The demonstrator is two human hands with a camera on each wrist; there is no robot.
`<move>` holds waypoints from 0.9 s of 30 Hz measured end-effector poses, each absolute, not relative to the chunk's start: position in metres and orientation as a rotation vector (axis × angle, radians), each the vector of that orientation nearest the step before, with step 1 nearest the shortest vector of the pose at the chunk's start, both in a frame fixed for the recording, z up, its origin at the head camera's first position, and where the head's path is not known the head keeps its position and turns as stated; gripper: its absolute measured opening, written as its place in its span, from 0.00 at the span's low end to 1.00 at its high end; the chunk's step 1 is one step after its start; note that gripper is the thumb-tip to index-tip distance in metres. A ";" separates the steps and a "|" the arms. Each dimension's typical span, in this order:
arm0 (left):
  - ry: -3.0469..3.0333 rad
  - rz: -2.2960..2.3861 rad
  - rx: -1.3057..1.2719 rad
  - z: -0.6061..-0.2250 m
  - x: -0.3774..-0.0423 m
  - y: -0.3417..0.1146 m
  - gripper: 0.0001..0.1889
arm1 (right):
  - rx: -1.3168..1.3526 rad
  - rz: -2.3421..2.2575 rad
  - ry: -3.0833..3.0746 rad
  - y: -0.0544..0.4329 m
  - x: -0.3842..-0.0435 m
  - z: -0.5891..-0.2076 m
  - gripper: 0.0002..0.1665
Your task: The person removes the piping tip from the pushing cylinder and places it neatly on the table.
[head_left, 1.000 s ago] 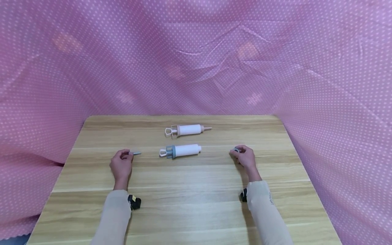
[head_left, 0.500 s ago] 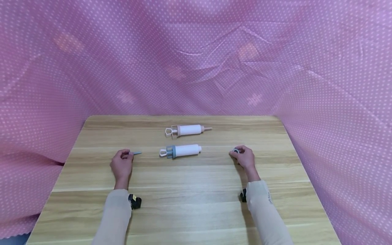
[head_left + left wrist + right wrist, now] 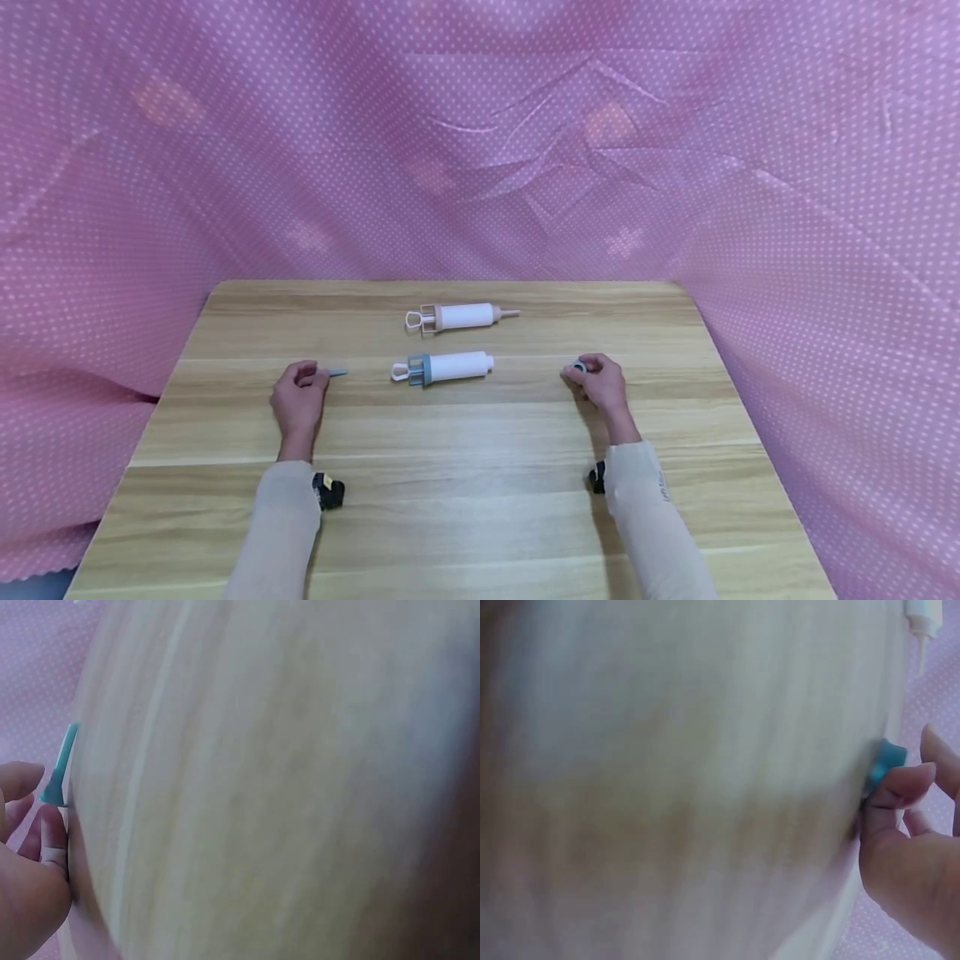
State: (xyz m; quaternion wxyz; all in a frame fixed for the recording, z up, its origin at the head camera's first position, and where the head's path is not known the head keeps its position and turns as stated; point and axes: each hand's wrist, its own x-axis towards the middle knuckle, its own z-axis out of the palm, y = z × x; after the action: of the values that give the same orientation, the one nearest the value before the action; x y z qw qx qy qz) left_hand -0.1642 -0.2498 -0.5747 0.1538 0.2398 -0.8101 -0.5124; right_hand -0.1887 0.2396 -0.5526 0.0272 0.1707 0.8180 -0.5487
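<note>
In the head view, my left hand (image 3: 298, 398) pinches a small teal tapered nozzle (image 3: 337, 372) at its wide end; its thin tip points right. The left wrist view shows the flared base of that nozzle (image 3: 57, 776) beside the thumb and a finger. Over on the right, my right hand (image 3: 602, 385) holds a small teal ring (image 3: 579, 366) between thumb and finger, low over the table. Between the hands lies a syringe with a white barrel and blue-grey flange (image 3: 457, 367), its front end without a nozzle.
Farther back lies a second white syringe (image 3: 465, 316) with a beige flange and nozzle. Both lie on a wood-grain table (image 3: 465, 500). Pink dotted cloth (image 3: 480, 167) hangs behind and at the sides. Each sleeve carries a black wrist camera (image 3: 328, 492).
The hands, the nozzle, the ring and both syringes stay nearly in place. The ring seems slightly turned in my right fingers.
</note>
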 end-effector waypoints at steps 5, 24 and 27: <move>-2.227 -1.536 0.695 -0.570 -0.167 -0.250 0.16 | 0.465 -1.709 2.600 0.241 -0.192 -0.540 0.27; -2.269 -1.770 0.425 -0.536 -0.200 -0.211 0.25 | 0.040 -1.874 2.417 0.217 -0.216 -0.526 0.30; -2.313 -1.748 0.316 -0.538 -0.208 -0.204 0.25 | 0.012 -1.830 2.414 0.209 -0.225 -0.526 0.31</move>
State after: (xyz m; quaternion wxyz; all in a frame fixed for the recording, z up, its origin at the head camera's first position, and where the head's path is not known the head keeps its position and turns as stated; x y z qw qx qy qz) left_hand -0.2081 -0.2043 -0.5384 0.1124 0.1078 -0.7881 -0.5956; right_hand -0.2246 0.2089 -0.5255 0.0560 0.0041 0.7957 -0.6031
